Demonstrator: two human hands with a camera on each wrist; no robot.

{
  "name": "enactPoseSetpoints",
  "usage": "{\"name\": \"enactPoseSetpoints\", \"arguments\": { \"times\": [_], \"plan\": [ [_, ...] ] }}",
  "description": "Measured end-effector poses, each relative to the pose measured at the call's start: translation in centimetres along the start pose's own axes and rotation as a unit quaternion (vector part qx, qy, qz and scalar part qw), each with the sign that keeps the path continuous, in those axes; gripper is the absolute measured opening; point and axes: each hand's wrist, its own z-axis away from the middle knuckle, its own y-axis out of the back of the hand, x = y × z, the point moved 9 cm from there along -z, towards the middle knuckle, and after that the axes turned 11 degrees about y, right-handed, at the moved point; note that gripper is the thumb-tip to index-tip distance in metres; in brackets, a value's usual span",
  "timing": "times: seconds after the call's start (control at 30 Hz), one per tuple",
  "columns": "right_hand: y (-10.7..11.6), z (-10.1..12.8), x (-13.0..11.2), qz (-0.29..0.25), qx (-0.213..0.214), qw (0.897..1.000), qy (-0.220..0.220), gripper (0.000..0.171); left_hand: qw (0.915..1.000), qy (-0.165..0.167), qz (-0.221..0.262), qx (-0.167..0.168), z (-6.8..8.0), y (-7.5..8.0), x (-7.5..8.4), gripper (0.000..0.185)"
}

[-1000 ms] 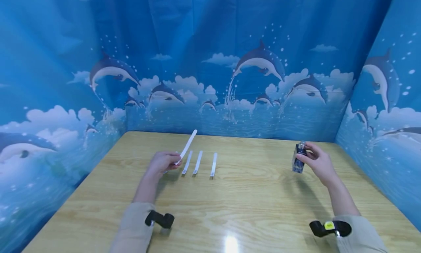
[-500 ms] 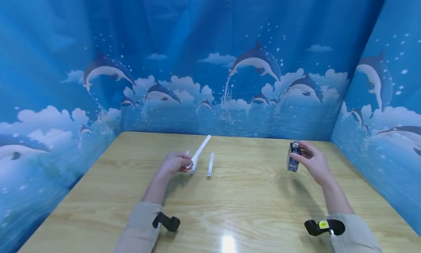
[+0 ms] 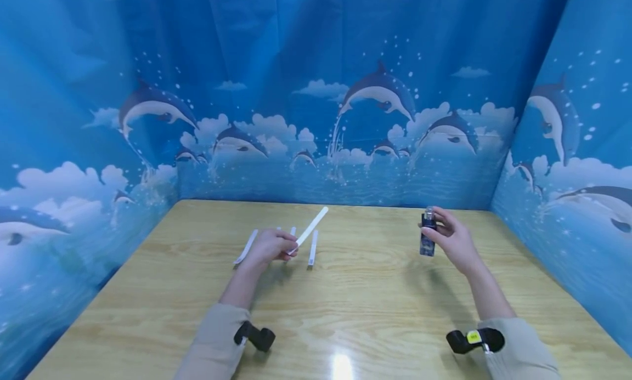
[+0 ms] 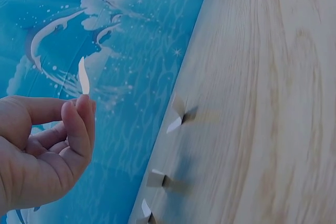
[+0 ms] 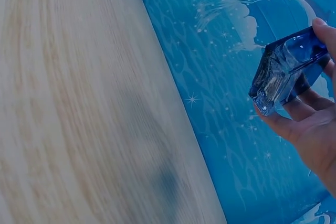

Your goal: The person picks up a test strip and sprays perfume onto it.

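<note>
In the head view, my left hand (image 3: 270,247) pinches a narrow white paper strip (image 3: 312,226) by its near end, its far end slanting up to the right. The left wrist view shows the strip (image 4: 83,77) rising from between thumb and fingertips. Several similar strips lie on the table around that hand: one strip (image 3: 313,248) to its right, another (image 3: 245,247) to its left, others partly hidden behind the fingers. At the right, my right hand (image 3: 456,242) holds a dark blue glass perfume bottle (image 3: 427,243) upright above the table. The right wrist view shows the bottle's thick clear base (image 5: 270,85).
A light wood-grain table (image 3: 365,298) spans the lower view. Blue curtains (image 3: 306,95) printed with dolphins stand behind it and along both sides. The strips on the table have bent ends that stick up, as the left wrist view shows.
My left hand has moved right over the lying strips with its strip, uncovering the leftmost one. The right hand has shifted slightly left with the bottle, which has turned a little. The head view has panned slightly.
</note>
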Motion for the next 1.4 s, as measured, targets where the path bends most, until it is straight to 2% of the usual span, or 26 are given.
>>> {"name": "enactPoseSetpoints", "arguments": {
  "times": [0.13,0.3,0.63,0.87,1.13,1.4],
  "plan": [
    [-0.4,-0.1,0.1,0.010,0.006,1.000,0.004,0.064,0.9999,-0.002,-0.013,-0.011,0.0,-0.7,0.2,0.021],
    [-1.1,-0.1,0.3,0.027,0.002,1.000,0.003,0.063,0.9996,0.008,-0.027,-0.010,-0.3,-1.4,0.1,0.020],
    [-2.4,-0.2,0.2,0.020,-0.013,1.000,0.004,0.062,0.9990,-0.001,-0.034,-0.031,-0.3,-3.4,0.5,0.022],
    [-3.2,-0.4,-0.3,-0.002,-0.027,1.000,0.015,0.065,0.9987,-0.004,-0.034,-0.037,-0.2,-4.2,0.8,0.023],
    [-4.0,-0.6,-1.0,0.014,-0.040,0.998,0.036,0.060,0.9977,-0.004,-0.053,-0.043,0.1,-4.7,1.3,0.024],
    [-5.4,-0.6,-1.8,0.021,-0.073,0.996,0.054,0.058,0.9962,-0.012,-0.071,-0.049,0.4,-5.2,1.7,0.022]
  ]
}}
